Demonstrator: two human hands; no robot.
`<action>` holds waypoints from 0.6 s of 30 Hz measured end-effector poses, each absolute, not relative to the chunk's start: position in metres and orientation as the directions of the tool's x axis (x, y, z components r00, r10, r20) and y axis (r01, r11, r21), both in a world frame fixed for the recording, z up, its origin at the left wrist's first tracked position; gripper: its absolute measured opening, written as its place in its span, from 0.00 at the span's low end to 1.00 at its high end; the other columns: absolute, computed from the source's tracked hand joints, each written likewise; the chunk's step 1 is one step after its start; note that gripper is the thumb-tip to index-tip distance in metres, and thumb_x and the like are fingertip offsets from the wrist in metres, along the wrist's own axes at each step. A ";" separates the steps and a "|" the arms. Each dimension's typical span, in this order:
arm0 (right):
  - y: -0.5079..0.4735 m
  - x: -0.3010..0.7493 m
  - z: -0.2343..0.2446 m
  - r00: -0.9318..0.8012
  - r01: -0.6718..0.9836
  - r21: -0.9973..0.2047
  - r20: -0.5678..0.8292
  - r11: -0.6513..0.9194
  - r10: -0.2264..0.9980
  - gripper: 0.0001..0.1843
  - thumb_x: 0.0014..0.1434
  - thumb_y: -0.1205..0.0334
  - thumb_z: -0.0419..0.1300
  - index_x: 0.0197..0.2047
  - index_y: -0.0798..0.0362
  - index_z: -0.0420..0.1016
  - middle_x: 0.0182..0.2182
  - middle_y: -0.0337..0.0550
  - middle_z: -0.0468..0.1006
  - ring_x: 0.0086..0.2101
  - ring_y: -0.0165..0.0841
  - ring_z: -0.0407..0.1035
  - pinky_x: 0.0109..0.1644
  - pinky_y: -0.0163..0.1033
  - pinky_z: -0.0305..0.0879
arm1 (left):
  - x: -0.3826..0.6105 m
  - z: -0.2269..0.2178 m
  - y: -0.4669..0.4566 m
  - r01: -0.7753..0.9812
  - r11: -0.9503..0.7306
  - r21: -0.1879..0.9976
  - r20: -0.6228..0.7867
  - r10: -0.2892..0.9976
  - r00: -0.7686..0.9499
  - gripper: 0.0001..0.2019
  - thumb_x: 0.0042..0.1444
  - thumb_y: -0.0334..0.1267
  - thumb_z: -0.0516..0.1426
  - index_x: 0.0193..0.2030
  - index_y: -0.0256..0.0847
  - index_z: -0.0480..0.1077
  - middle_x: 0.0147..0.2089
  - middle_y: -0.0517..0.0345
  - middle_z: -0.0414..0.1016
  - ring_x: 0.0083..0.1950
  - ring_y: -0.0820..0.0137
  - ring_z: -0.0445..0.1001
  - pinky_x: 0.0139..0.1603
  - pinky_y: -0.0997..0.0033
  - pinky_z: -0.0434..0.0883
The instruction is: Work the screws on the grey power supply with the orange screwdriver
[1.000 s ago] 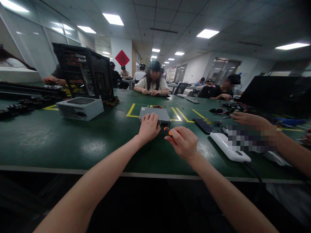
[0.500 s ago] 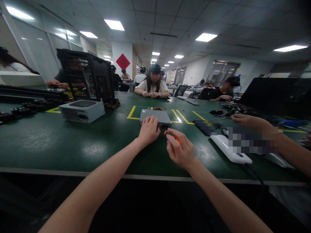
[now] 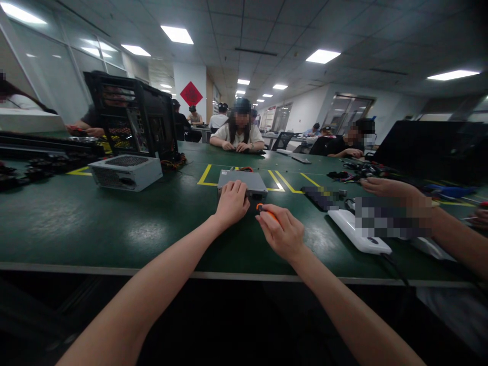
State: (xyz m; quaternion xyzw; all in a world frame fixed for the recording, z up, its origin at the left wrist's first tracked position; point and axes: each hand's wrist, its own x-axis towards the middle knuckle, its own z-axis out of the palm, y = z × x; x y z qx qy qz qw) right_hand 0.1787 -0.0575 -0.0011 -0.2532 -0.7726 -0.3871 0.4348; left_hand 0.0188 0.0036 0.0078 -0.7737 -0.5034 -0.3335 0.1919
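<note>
A flat grey computer power supply (image 3: 247,179) lies on the green table in front of me, with some coloured wires at its far side. My left hand (image 3: 232,203) grips its near edge, fingers bent over the top. Just to the right and nearer to me, my right hand (image 3: 282,229) is closed around a screwdriver (image 3: 269,213) with an orange and black handle. Its tip points toward the near side of the power supply; the shaft is too dark to make out, so I cannot tell whether it touches.
To the left stand a second power supply (image 3: 125,174) and an open black computer case (image 3: 148,119). A white device (image 3: 358,231) with a cable lies to the right, near another person's hand (image 3: 407,195). Across the table (image 3: 183,203) another person (image 3: 242,129) sits working.
My right hand has turned slightly, with the screwdriver shifting a little left. My left hand stays on the power supply. The whole view has moved slightly.
</note>
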 end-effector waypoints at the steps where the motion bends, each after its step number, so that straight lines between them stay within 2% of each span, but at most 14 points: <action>1: -0.058 0.179 -0.001 -0.489 0.732 0.375 0.870 0.568 0.055 0.17 0.50 0.69 0.59 0.43 0.51 0.61 0.39 0.46 0.72 0.35 0.30 0.67 0.36 0.34 0.65 | 0.019 0.008 0.003 0.907 -0.420 0.038 0.710 0.650 0.272 0.09 0.51 0.35 0.51 0.41 0.38 0.61 0.43 0.51 0.63 0.47 0.61 0.60 0.48 0.61 0.59; 4: -0.059 0.179 0.000 -0.494 0.726 0.361 0.866 0.585 0.079 0.13 0.51 0.67 0.58 0.42 0.51 0.62 0.38 0.46 0.72 0.37 0.32 0.67 0.38 0.37 0.65 | 0.019 0.008 0.004 0.905 -0.423 0.037 0.709 0.649 0.275 0.10 0.52 0.35 0.50 0.41 0.38 0.61 0.43 0.51 0.63 0.47 0.61 0.60 0.47 0.62 0.59; 8: -0.060 0.178 0.001 -0.566 0.659 0.401 0.822 0.636 0.069 0.14 0.53 0.69 0.55 0.44 0.51 0.63 0.42 0.49 0.71 0.43 0.34 0.66 0.43 0.38 0.65 | 0.019 0.007 0.005 0.905 -0.424 0.036 0.712 0.647 0.275 0.10 0.52 0.35 0.50 0.42 0.38 0.61 0.43 0.50 0.63 0.46 0.61 0.59 0.47 0.61 0.59; 13: -0.059 0.180 0.003 -0.467 0.700 0.306 0.880 0.646 0.089 0.11 0.52 0.67 0.58 0.40 0.51 0.64 0.38 0.45 0.74 0.39 0.32 0.68 0.40 0.37 0.66 | 0.019 0.006 0.006 0.904 -0.426 0.034 0.720 0.638 0.274 0.09 0.52 0.35 0.50 0.40 0.38 0.61 0.43 0.50 0.63 0.46 0.61 0.59 0.48 0.61 0.59; 15: -0.059 0.180 0.002 -0.457 0.703 0.289 0.884 0.650 0.101 0.13 0.52 0.67 0.57 0.42 0.52 0.63 0.40 0.47 0.73 0.41 0.34 0.67 0.42 0.40 0.66 | 0.019 0.007 0.005 0.904 -0.426 0.035 0.718 0.640 0.274 0.09 0.52 0.35 0.50 0.40 0.38 0.61 0.43 0.50 0.63 0.46 0.61 0.59 0.47 0.62 0.59; 18: -0.058 0.179 0.000 -0.512 0.680 0.333 0.854 0.653 0.097 0.16 0.53 0.68 0.55 0.46 0.52 0.61 0.45 0.51 0.70 0.44 0.35 0.66 0.44 0.41 0.65 | 0.020 0.008 0.004 0.904 -0.424 0.050 0.708 0.654 0.267 0.09 0.52 0.35 0.49 0.41 0.39 0.61 0.43 0.51 0.63 0.47 0.61 0.59 0.47 0.61 0.59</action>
